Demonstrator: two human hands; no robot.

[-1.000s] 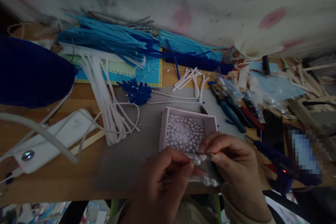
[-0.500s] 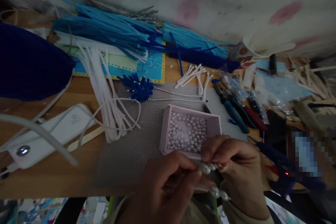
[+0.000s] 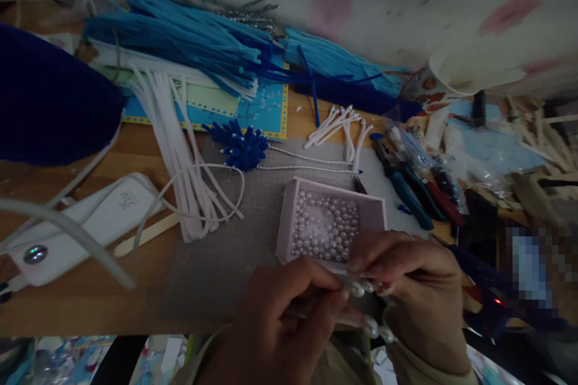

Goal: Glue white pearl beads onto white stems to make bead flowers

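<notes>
A wooden desk (image 3: 90, 307) with a warm brown top fills most of the view, and a grey gridded cutting mat (image 3: 217, 264) lies flat on it near the front edge. Behind the desk hangs a pale whitish backdrop with blurred pink round spots (image 3: 397, 6), which looks like cloth or wallpaper, though which cannot be told. The light is dim and cool, leaving the front of the desk in shadow, and below the desk's front edge a strip of floor littered with pale and blue paper scraps (image 3: 67, 361) shows.
</notes>
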